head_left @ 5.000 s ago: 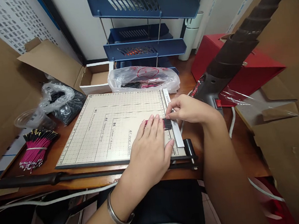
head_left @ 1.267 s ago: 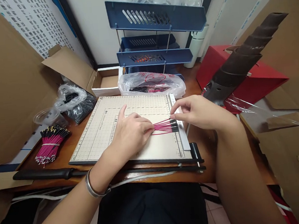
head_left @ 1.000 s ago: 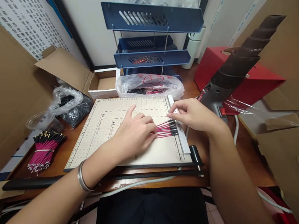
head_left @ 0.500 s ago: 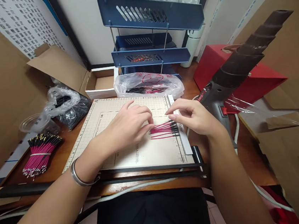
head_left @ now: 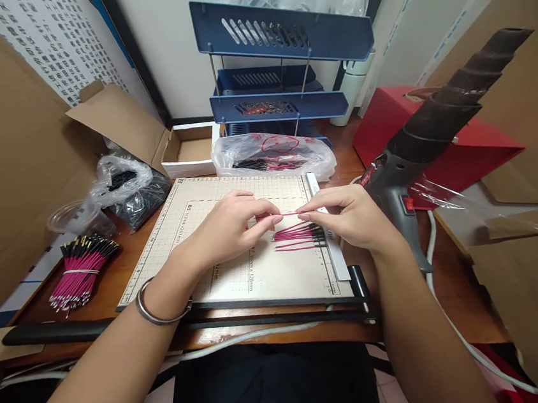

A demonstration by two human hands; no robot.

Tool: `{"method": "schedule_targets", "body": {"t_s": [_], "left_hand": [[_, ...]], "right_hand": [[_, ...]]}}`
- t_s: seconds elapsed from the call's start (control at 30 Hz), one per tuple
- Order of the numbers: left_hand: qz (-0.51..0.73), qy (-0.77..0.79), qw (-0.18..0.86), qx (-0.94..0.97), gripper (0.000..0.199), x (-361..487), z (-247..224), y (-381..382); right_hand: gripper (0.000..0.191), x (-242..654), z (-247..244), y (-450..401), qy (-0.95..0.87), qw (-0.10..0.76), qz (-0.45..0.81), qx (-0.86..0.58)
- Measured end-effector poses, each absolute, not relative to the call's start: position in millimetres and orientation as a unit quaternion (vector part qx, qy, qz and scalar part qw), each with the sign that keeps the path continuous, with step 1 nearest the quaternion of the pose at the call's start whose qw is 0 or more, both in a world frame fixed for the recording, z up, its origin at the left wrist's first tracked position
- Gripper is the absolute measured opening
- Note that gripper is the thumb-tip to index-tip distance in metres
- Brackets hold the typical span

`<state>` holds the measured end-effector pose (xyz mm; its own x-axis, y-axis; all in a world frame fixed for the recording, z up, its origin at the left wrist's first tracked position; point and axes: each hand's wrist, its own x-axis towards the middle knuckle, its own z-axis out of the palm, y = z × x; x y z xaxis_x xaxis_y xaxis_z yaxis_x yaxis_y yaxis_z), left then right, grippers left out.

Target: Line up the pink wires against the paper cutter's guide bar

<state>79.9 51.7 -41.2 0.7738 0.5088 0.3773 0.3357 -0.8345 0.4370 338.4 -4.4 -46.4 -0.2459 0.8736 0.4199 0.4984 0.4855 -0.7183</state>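
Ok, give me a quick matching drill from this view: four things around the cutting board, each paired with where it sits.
Things:
1. single pink wire
2. banded wire bundle
3. heat gun
4. clear bag of wires

Places:
A. just beyond the cutting board's far edge
B. pinched between left hand and right hand
C. on the desk left of the board
D. right of the board

Pairs: 1-B, 2-C, 3-D, 4-A

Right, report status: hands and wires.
Left hand and right hand pinch one thin pink wire between fingertips. Loose pink wires lie below on beige gridded cutting board. Nothing obstructing.
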Motion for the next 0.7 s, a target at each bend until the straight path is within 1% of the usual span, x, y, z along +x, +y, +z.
{"method": "schedule_targets", "body": {"t_s": [0.1, 0.2, 0.37, 0.5, 0.7], "left_hand": [[0.274, 0.201, 0.164, 0.926, 0.031, 79.0, -44.2, 53.5], [0.291, 0.199, 0.149, 0.924, 0.027, 77.5, -46.3, 54.2], [0.289, 0.194, 0.129, 0.928, 0.025, 75.6, -50.7, 53.9], [0.286, 0.176, 0.104, 0.936, 0.027, 74.5, -51.9, 54.3], [0.236, 0.165, 0.14, 0.947, 0.034, 73.5, -46.0, 53.7]], "right_hand": [[0.012, 334.7, -47.0, -4.8, -0.765, 0.424, 0.2, -0.442], [0.008, 330.9, -46.5, -6.0, -0.768, 0.422, 0.185, -0.444], [0.01, 328.3, -47.2, -6.8, -0.775, 0.408, 0.173, -0.451], [0.014, 329.1, -47.4, -6.2, -0.777, 0.387, 0.201, -0.453], [0.02, 331.1, -42.7, -7.8, -0.778, 0.352, 0.256, -0.454]]}}
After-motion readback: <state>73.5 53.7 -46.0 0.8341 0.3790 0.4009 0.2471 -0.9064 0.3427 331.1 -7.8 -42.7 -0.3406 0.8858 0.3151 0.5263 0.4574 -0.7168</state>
